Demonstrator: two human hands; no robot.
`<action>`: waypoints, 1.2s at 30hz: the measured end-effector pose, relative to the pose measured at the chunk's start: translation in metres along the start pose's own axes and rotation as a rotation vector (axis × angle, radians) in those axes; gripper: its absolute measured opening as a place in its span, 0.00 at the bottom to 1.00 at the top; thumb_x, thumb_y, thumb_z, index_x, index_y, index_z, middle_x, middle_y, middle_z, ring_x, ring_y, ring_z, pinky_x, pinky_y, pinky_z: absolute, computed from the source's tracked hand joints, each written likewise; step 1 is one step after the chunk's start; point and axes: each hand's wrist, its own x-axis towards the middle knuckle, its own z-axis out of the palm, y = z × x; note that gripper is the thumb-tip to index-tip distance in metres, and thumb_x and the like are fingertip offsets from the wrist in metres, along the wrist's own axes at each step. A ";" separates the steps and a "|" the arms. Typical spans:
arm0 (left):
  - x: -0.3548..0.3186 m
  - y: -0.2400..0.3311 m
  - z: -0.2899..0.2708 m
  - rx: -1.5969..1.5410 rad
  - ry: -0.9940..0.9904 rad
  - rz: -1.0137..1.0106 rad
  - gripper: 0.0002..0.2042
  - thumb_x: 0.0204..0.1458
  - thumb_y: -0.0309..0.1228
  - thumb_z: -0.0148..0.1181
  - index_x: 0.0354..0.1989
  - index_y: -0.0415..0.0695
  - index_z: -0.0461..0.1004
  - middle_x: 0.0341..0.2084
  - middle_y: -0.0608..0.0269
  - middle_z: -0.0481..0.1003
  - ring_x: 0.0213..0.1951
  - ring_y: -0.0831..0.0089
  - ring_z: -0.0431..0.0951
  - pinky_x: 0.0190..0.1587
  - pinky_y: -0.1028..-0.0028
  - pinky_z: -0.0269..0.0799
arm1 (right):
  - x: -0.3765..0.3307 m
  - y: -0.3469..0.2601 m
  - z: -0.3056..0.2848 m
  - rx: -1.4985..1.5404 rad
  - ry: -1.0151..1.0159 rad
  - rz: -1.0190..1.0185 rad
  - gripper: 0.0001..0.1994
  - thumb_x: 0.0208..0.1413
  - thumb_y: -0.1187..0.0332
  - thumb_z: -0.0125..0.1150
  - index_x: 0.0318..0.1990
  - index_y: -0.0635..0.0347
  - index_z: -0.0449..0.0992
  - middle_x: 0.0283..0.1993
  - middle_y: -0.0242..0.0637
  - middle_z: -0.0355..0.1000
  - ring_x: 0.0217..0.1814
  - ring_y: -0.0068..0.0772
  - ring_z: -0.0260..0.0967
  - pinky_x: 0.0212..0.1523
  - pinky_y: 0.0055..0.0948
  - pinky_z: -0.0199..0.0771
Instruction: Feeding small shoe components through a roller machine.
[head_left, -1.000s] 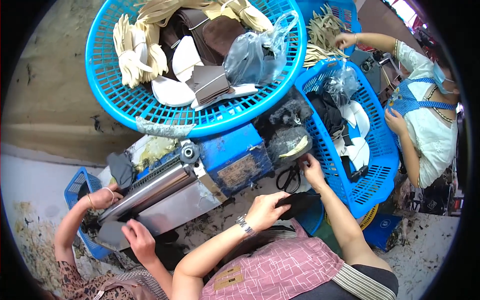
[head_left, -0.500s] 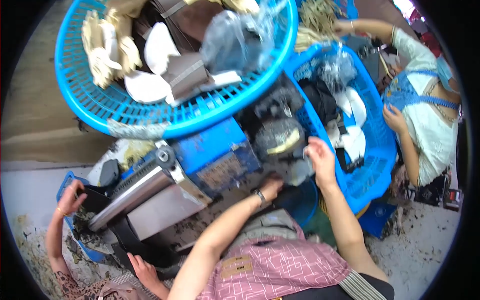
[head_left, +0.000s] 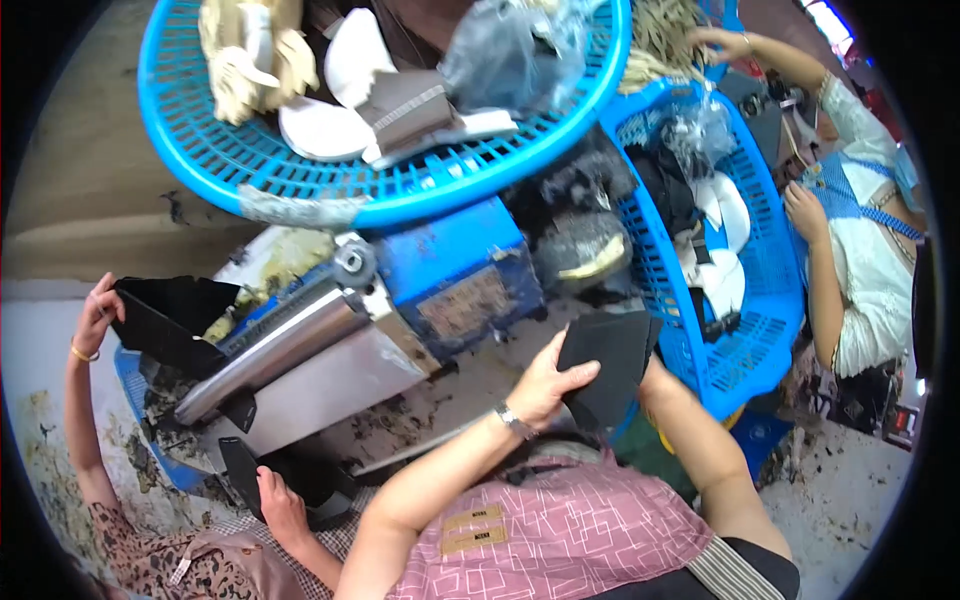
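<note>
A flat black panel of leather-like material [head_left: 608,355] is held up in front of my body. My left hand [head_left: 552,388] is closed on its left edge, thumb lying across the near face. At the panel's lower right edge is my right hand [head_left: 654,382], gripping from behind; its fingers are mostly hidden by the panel. A metal band circles my left wrist. Just beyond the panel lies a clear plastic bag with dark contents and a pale yellow strip [head_left: 585,255].
A large blue basket [head_left: 390,212] with gloves and white pieces stands ahead. Another blue basket [head_left: 775,340] is at right. A roller machine with a blue housing [head_left: 455,250] sits left of centre. Co-workers flank me; the left one holds black pieces [head_left: 175,320].
My hands were apart without the black panel; now the panel is between them. The left co-worker's far hand has raised a black piece. The view has shifted slightly.
</note>
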 end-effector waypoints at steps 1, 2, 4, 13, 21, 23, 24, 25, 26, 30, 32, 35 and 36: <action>-0.001 0.008 0.007 0.018 0.070 0.019 0.25 0.42 0.27 0.61 0.49 0.37 0.59 0.42 0.63 0.66 0.41 0.79 0.66 0.45 0.78 0.63 | 0.002 -0.004 0.006 0.251 -0.143 -0.022 0.19 0.50 0.65 0.51 0.49 0.63 0.63 0.43 0.36 0.67 0.45 0.25 0.64 0.44 0.25 0.66; -0.003 0.018 0.009 0.081 0.101 -0.022 0.21 0.42 0.28 0.61 0.45 0.37 0.63 0.38 0.64 0.68 0.38 0.80 0.68 0.41 0.79 0.65 | 0.002 -0.008 0.015 0.482 -0.248 0.032 0.23 0.49 0.63 0.51 0.53 0.63 0.59 0.45 0.38 0.66 0.46 0.26 0.64 0.45 0.26 0.66; -0.018 0.034 0.015 0.198 0.205 -0.003 0.14 0.42 0.28 0.61 0.37 0.37 0.67 0.32 0.66 0.71 0.33 0.81 0.69 0.37 0.80 0.66 | -0.006 -0.025 0.030 0.523 -0.147 -0.093 0.29 0.49 0.60 0.50 0.57 0.61 0.52 0.47 0.42 0.65 0.38 0.27 0.68 0.38 0.25 0.70; -0.046 0.129 0.055 1.259 0.511 0.955 0.06 0.40 0.25 0.59 0.25 0.39 0.68 0.18 0.61 0.69 0.18 0.76 0.68 0.23 0.78 0.63 | -0.035 -0.115 0.083 -0.788 -0.502 -0.768 0.22 0.39 0.65 0.63 0.44 0.63 0.65 0.39 0.37 0.67 0.34 0.24 0.66 0.30 0.21 0.66; -0.024 0.226 0.067 1.344 0.406 1.065 0.19 0.40 0.29 0.60 0.41 0.38 0.64 0.28 0.59 0.70 0.29 0.70 0.71 0.31 0.73 0.67 | 0.106 -0.163 0.128 -0.123 -0.279 -0.556 0.19 0.42 0.71 0.58 0.44 0.63 0.63 0.38 0.34 0.66 0.40 0.23 0.63 0.43 0.23 0.64; -0.025 0.271 0.051 1.211 0.315 0.938 0.32 0.38 0.32 0.62 0.53 0.40 0.55 0.38 0.56 0.67 0.38 0.71 0.69 0.39 0.74 0.66 | 0.148 -0.188 0.138 -0.333 -0.333 -0.656 0.21 0.41 0.69 0.59 0.44 0.64 0.63 0.37 0.37 0.67 0.39 0.27 0.65 0.43 0.25 0.64; -0.027 0.295 0.040 1.075 0.292 0.951 0.33 0.38 0.34 0.63 0.53 0.39 0.56 0.41 0.55 0.66 0.42 0.69 0.67 0.44 0.71 0.64 | 0.166 -0.202 0.142 -0.590 -0.323 -0.688 0.23 0.41 0.68 0.59 0.46 0.65 0.62 0.38 0.39 0.68 0.39 0.31 0.66 0.44 0.27 0.64; -0.025 0.325 0.030 1.394 0.631 1.052 0.33 0.36 0.34 0.64 0.52 0.37 0.57 0.42 0.52 0.66 0.45 0.66 0.66 0.48 0.69 0.61 | 0.180 -0.210 0.145 -1.007 -0.110 -0.694 0.28 0.39 0.66 0.61 0.49 0.66 0.60 0.42 0.46 0.66 0.45 0.40 0.64 0.47 0.30 0.63; -0.023 0.351 0.020 1.673 0.797 1.309 0.31 0.36 0.34 0.62 0.50 0.35 0.59 0.42 0.48 0.66 0.45 0.59 0.66 0.50 0.66 0.58 | 0.197 -0.224 0.150 -1.221 -0.063 -1.080 0.31 0.38 0.65 0.61 0.52 0.65 0.58 0.46 0.49 0.63 0.49 0.45 0.61 0.49 0.31 0.62; 0.009 0.424 -0.006 1.790 1.458 1.100 0.36 0.37 0.43 0.57 0.53 0.36 0.53 0.47 0.42 0.61 0.48 0.51 0.62 0.51 0.64 0.58 | 0.278 -0.298 0.192 -1.382 0.205 -1.674 0.27 0.39 0.69 0.58 0.51 0.63 0.60 0.49 0.45 0.61 0.52 0.42 0.58 0.52 0.33 0.59; 0.028 0.438 -0.010 1.621 1.543 0.895 0.38 0.35 0.41 0.59 0.56 0.41 0.48 0.48 0.44 0.58 0.47 0.48 0.63 0.49 0.61 0.60 | 0.310 -0.321 0.211 -1.626 0.257 -1.586 0.28 0.36 0.70 0.57 0.51 0.57 0.60 0.52 0.41 0.58 0.55 0.40 0.55 0.55 0.36 0.52; 0.029 0.444 -0.012 1.703 1.511 0.878 0.40 0.33 0.37 0.57 0.58 0.43 0.45 0.37 0.44 0.66 0.39 0.50 0.69 0.43 0.61 0.65 | 0.336 -0.347 0.224 -1.838 0.217 -1.561 0.28 0.33 0.68 0.58 0.50 0.56 0.61 0.47 0.39 0.62 0.52 0.40 0.57 0.55 0.37 0.52; 0.024 0.444 -0.013 1.700 1.463 0.830 0.40 0.33 0.37 0.57 0.58 0.43 0.45 0.33 0.44 0.68 0.37 0.50 0.70 0.42 0.61 0.65 | 0.339 -0.358 0.226 -1.887 0.148 -1.501 0.28 0.32 0.68 0.57 0.49 0.55 0.62 0.45 0.39 0.64 0.51 0.40 0.58 0.55 0.37 0.52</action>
